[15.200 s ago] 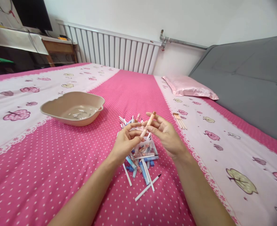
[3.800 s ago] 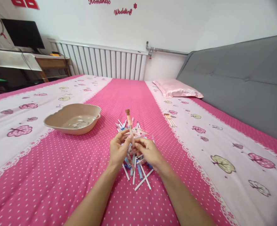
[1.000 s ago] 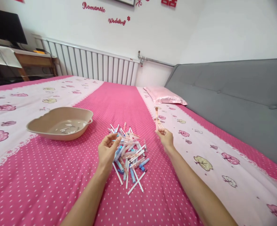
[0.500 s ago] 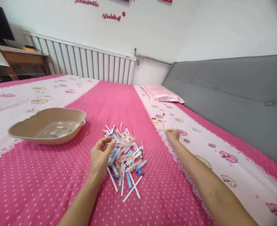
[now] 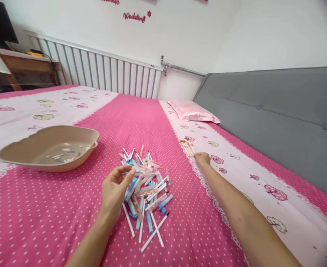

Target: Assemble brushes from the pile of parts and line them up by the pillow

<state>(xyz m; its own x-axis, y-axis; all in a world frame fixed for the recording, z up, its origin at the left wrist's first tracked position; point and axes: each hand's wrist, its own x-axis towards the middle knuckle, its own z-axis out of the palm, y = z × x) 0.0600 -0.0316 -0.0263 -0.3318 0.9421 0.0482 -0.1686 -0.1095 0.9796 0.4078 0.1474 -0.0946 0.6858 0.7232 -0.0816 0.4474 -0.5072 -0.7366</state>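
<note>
In the head view, my right hand (image 5: 202,158) is closed on the lower end of a slim makeup brush (image 5: 190,142) with a brown tip. It lies beside several similar brushes (image 5: 186,149) on the pale strip of the bedspread. My left hand (image 5: 116,185) hovers at the left side of a loose pile, its fingers curved and apart from the thumb, with nothing visible in them. White sticks with dark tips (image 5: 155,231), light blue tubes (image 5: 149,219) and clear pinkish pieces (image 5: 152,203) make up the pile, lying crosswise over each other.
A beige basin (image 5: 49,163) with small white and grey pieces inside stands on the left of the pink dotted bedspread (image 5: 77,207). A pink pillow (image 5: 194,111) lies farther back by the grey padded headboard (image 5: 277,111). A white radiator (image 5: 105,70) lines the wall.
My right hand has lowered the brush from upright to lying beside the other brushes. My left hand stays by the pile, and the view has shifted slightly.
</note>
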